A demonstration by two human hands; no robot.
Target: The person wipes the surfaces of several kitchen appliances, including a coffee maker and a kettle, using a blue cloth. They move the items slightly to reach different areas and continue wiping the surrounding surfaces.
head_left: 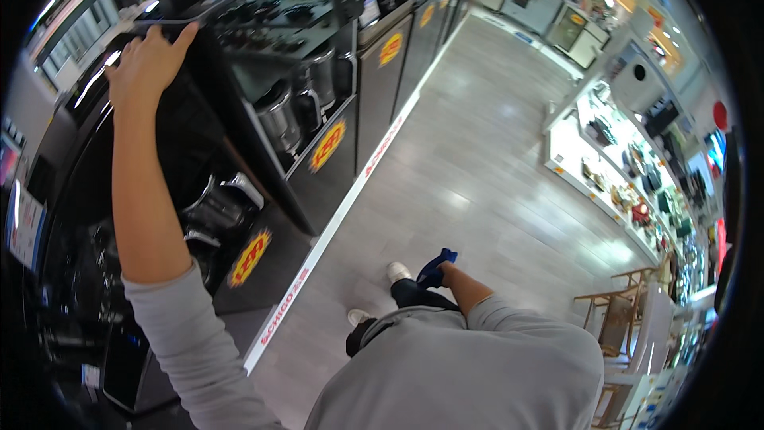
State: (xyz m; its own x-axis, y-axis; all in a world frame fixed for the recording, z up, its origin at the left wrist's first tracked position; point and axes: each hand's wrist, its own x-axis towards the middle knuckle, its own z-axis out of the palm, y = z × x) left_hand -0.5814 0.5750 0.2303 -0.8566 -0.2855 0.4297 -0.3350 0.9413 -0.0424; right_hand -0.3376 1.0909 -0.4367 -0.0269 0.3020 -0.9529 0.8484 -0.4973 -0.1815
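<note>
My left arm reaches up along the left side. My left hand (151, 62) lies on the top edge of a tall dark glossy appliance (171, 131), fingers and thumb spread apart. A dark panel (253, 139), like a door edge, stands out just right of that hand. Low by my right side hangs my right hand (447, 267), closed around a dark blue cloth (432, 271). The cloth covers most of its fingers. Behind the appliance's dark front, shiny metal pots (219, 205) show.
More dark appliances with yellow-and-red stickers (327, 146) line the left. A white floor strip (350, 195) runs along their base. Lit white shelves (573, 151) hold small goods on the right, near a wooden chair (619, 322). Pale appliances (529, 1) stand at the far end.
</note>
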